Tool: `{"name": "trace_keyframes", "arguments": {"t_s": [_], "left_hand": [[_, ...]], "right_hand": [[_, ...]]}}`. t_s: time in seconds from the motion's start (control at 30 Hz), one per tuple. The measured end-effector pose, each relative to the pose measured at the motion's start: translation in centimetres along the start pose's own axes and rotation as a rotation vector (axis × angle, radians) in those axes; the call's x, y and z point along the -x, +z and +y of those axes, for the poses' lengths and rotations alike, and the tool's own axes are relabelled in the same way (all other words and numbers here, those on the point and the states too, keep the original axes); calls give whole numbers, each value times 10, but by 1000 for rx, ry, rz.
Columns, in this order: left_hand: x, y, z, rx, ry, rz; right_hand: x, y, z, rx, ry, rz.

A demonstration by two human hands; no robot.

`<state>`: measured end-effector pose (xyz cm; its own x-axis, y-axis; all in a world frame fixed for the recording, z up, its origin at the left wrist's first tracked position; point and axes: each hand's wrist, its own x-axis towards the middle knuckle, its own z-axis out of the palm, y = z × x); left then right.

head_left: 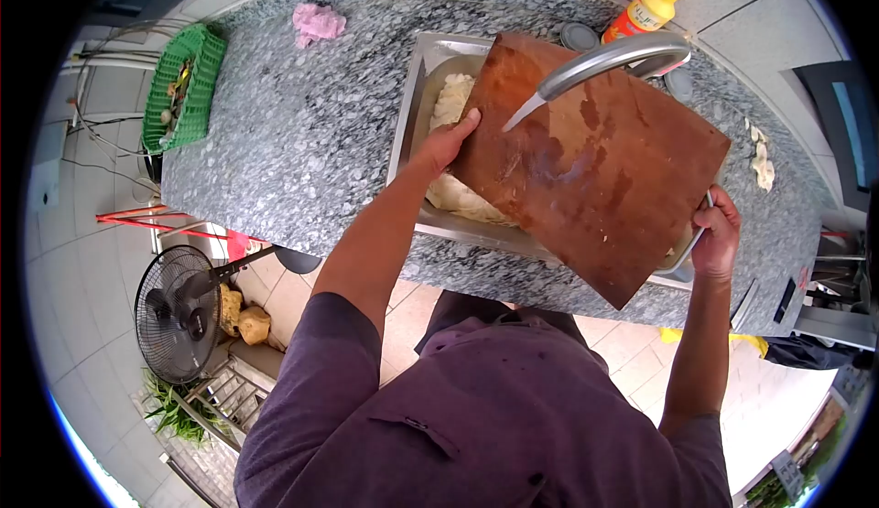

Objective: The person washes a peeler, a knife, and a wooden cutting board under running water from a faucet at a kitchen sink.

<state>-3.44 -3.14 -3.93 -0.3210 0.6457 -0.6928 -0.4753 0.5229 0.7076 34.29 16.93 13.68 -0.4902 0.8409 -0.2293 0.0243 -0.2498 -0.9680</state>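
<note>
A brown wooden cutting board [586, 160] is tilted over the sink [403, 133], with a stream of water from the curved faucet [604, 55] running onto its wet face. My left hand [447, 142] grips the board's left edge, thumb on top. At the board's right edge, my right hand [717, 233] is closed around a thin, pale metal-looking strip [703, 224], whose kind I cannot make out. Whether these fingers also touch the board is unclear. Pale, lumpy, dough-like material [458, 197] lies in the sink, partly hidden under the board.
On the speckled stone counter [293, 114] are a pink cloth [319, 24], a green basket [186, 87] and a yellow-capped bottle [643, 12]. A whitish scrap [762, 158] lies at the right. A black fan [179, 311] stands below on the left.
</note>
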Motion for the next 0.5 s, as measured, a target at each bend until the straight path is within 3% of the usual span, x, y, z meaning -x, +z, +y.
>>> {"name": "trace_keyframes", "arguments": {"t_s": [0.2, 0.27, 0.3, 0.37, 0.43, 0.5], "left_hand": [[7, -12, -16, -216, 7, 392], [30, -13, -6, -124, 15, 458], [54, -13, 13, -244, 7, 540], [60, -38, 13, -141, -22, 602], [67, -63, 13, -140, 35, 632], [68, -96, 10, -157, 7, 725]], "right_hand": [[-9, -9, 18, -90, 85, 18], [-16, -11, 36, -163, 148, 39], [-15, -2, 34, -88, 174, 2], [-15, 24, 43, -81, 250, 62], [-23, 30, 70, -83, 282, -65], [-29, 60, 88, -109, 349, -34]]}}
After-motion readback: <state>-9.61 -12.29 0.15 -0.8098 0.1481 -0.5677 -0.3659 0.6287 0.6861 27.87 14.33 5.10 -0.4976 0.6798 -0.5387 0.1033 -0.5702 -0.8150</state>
